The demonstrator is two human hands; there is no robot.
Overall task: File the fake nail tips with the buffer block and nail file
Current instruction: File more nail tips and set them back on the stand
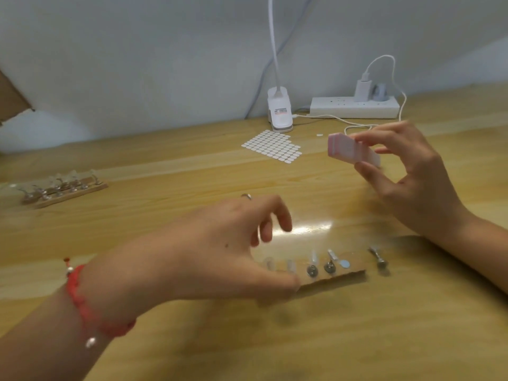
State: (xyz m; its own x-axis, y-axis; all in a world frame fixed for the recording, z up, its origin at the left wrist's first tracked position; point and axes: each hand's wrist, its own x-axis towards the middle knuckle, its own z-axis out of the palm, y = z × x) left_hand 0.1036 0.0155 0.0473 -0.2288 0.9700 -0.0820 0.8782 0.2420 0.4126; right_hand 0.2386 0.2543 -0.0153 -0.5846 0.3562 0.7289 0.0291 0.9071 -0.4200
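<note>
Head view. Looks like the early buffing step: tool in hand, not yet on any tip.

Pinching buffer block (347, 149) in right hand (406, 185), thumb below and fingertips above, clamped on its right half. Pink end out left of the fingers, up in the air.

Fake nail tips (314, 259) on metal-footed pegs along cardboard strip (343, 279), just right of the left thumb and below the right palm. One more peg beside the strip's right end.

Left hand (220, 251) over the strip's left end, fingers apart and loosely curled, gripping nothing visible. Thumb at the near edge; cannot tell if touching, too blurred.

Next, probably: steady the strip or one peg with left fingers, then bring the block down flat against a tip's edge and stroke lightly. Pegs look tippy, tips tiny.

No nail file in sight.

Beyond the fingertips: sticker sheet (272, 145), power strip (354, 107). Second rack (64, 188) well left of the left hand.
</note>
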